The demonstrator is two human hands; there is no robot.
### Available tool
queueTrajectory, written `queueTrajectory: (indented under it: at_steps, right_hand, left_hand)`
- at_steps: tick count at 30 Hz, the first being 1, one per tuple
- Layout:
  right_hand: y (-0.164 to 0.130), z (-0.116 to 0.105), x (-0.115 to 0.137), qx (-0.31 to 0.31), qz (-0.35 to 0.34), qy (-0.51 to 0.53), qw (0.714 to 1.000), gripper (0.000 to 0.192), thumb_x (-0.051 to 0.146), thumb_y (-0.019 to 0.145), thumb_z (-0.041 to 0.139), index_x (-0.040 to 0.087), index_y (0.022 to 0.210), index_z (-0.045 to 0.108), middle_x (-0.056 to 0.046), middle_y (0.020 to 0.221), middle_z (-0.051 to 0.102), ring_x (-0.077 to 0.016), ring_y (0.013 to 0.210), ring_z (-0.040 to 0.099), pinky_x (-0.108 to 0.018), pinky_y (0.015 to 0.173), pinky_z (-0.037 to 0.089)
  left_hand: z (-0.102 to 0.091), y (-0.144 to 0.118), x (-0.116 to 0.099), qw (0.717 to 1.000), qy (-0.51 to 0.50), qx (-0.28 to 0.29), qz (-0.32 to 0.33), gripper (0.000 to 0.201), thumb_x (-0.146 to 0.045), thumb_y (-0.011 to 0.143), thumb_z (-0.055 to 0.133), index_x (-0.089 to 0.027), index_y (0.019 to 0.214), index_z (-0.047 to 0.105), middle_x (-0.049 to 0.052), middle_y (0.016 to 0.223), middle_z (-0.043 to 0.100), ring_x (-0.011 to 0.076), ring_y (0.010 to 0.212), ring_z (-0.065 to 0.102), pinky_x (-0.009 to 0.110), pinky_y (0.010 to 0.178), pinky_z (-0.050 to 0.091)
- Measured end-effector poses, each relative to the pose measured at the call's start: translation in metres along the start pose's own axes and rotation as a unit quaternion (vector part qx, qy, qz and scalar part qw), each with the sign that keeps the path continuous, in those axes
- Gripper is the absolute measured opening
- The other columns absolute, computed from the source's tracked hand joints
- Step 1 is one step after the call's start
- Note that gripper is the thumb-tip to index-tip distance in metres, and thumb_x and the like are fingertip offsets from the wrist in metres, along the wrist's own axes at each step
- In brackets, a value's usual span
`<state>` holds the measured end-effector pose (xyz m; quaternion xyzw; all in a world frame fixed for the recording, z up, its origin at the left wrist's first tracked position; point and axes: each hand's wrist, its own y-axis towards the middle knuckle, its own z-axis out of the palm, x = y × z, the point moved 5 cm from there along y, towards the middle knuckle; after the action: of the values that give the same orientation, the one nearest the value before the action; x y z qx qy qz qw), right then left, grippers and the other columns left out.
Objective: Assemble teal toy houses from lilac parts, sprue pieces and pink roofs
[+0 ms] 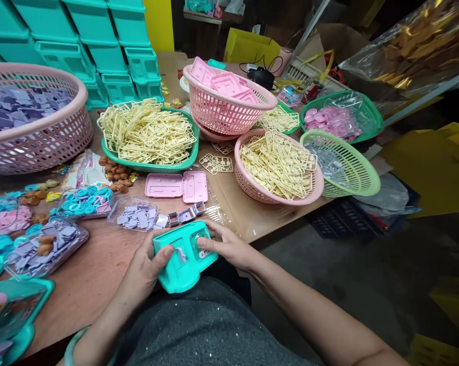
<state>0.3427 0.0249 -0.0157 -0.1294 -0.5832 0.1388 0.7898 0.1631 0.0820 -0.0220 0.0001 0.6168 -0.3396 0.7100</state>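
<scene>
One teal plastic case (184, 258) sat over the person's lap at the near edge of the wooden surface (99, 269), gripped by both hands. The left hand (147, 267) had its fingers clamped on the case's left end, thumb (164, 252) pressed on top. The right hand (229, 246) held the right end, fingers curled tight around it, one fingertip on the case's face.

Just beyond the case lay one open pink case (177, 185), flat, and one clear bag of lilac pieces (135, 216). Further back stood two baskets of cream-coloured sprues: one green tray (149, 137) and one pink basket (278, 168). A second pink basket (227, 99) held pink cases, and a third, large one (34, 117) at far left held lilac parts. Two green baskets (341, 162) stood at the right edge. Teal bins (99, 46) were stacked behind; their count was unclear.
</scene>
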Motion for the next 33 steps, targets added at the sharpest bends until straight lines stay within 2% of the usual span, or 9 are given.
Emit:
queueTrajectory:
  at_steps: [3,8,15,18,21,23,26,29,33]
  right_hand:
    - [-0.003,0.011,-0.003,-0.005,-0.009,-0.029,1.0,0.061,0.055,0.077,0.082,0.025,0.126,0.06,-0.008,0.128,0.068,-0.0261,0.122,0.063,-0.043,0.106,0.049]
    - [-0.001,0.04,-0.003,0.033,-0.034,-0.041,0.998,0.076,0.055,0.079,0.082,0.03,0.142,0.047,-0.009,0.135,0.064,-0.0264,0.122,0.064,-0.045,0.105,0.051]
    - [0.036,0.097,0.011,0.097,-0.123,-0.236,0.959,0.068,0.056,0.087,0.074,0.03,0.144,0.049,-0.011,0.137,0.065,-0.0289,0.123,0.064,-0.048,0.099,0.056]
    - [0.035,0.104,0.016,0.049,-0.278,-0.329,0.901,0.037,0.041,0.097,0.065,0.025,0.129,0.058,-0.009,0.118,0.072,-0.0248,0.107,0.069,-0.041,0.089,0.057]
    - [0.022,0.086,0.015,-0.074,-0.422,-0.457,0.78,0.013,0.019,0.098,0.06,0.023,0.11,0.063,-0.006,0.094,0.07,-0.0222,0.087,0.064,-0.037,0.077,0.053]
    - [0.019,0.067,0.013,-0.157,-0.433,-0.541,0.703,0.022,0.016,0.095,0.061,0.022,0.116,0.062,-0.01,0.101,0.069,-0.0257,0.094,0.062,-0.043,0.083,0.051]
    - [0.031,0.045,0.012,-0.193,-0.373,-0.629,0.654,0.046,0.028,0.091,0.07,0.019,0.134,0.056,-0.018,0.129,0.062,-0.0366,0.121,0.054,-0.057,0.099,0.046]
    - [0.047,0.04,0.018,-0.162,-0.34,-0.659,0.652,0.037,0.027,0.087,0.073,0.021,0.122,0.063,-0.017,0.142,0.058,-0.0432,0.136,0.044,-0.067,0.107,0.037]
    - [0.039,0.038,0.033,-0.118,-0.365,-0.545,0.746,0.027,0.017,0.092,0.066,0.022,0.117,0.063,-0.013,0.13,0.065,-0.0314,0.128,0.056,-0.053,0.106,0.049]
  left_hand:
    - [-0.01,-0.009,0.011,0.999,-0.04,-0.01,0.015,0.065,-0.063,0.072,0.082,-0.021,0.119,0.066,0.012,0.123,0.074,0.0337,0.108,0.07,0.038,0.086,0.057]
    - [-0.021,-0.036,0.019,0.979,-0.2,0.037,0.006,0.079,-0.067,0.066,0.084,-0.021,0.128,0.066,0.017,0.129,0.072,0.0428,0.121,0.065,0.052,0.102,0.053]
    - [-0.08,-0.067,0.02,0.949,-0.296,-0.11,0.02,0.061,-0.062,0.076,0.077,-0.016,0.114,0.075,0.016,0.118,0.078,0.0437,0.126,0.063,0.054,0.109,0.05]
    - [-0.111,-0.085,0.03,0.919,-0.314,-0.237,0.0,0.064,-0.06,0.07,0.082,-0.019,0.119,0.074,0.012,0.112,0.081,0.0426,0.123,0.066,0.053,0.107,0.053]
    - [-0.128,-0.098,0.033,0.898,-0.302,-0.32,-0.007,0.069,-0.053,0.069,0.085,-0.028,0.131,0.067,0.003,0.112,0.082,0.0386,0.121,0.069,0.049,0.105,0.056]
    - [-0.131,-0.096,0.032,0.898,-0.292,-0.328,-0.013,0.07,-0.052,0.07,0.085,-0.03,0.134,0.064,0.001,0.111,0.082,0.0368,0.121,0.069,0.047,0.103,0.058]
    - [-0.127,-0.082,0.029,0.914,-0.274,-0.297,-0.025,0.072,-0.053,0.066,0.087,-0.026,0.129,0.068,0.003,0.108,0.083,0.0388,0.12,0.069,0.047,0.101,0.059]
    - [-0.12,-0.066,0.025,0.93,-0.266,-0.252,-0.027,0.071,-0.052,0.057,0.092,-0.019,0.117,0.074,0.009,0.107,0.082,0.043,0.118,0.069,0.047,0.1,0.059]
    - [-0.114,-0.056,0.022,0.943,-0.246,-0.222,-0.003,0.066,-0.053,0.063,0.089,-0.017,0.117,0.074,0.011,0.109,0.082,0.0418,0.116,0.07,0.047,0.099,0.06]
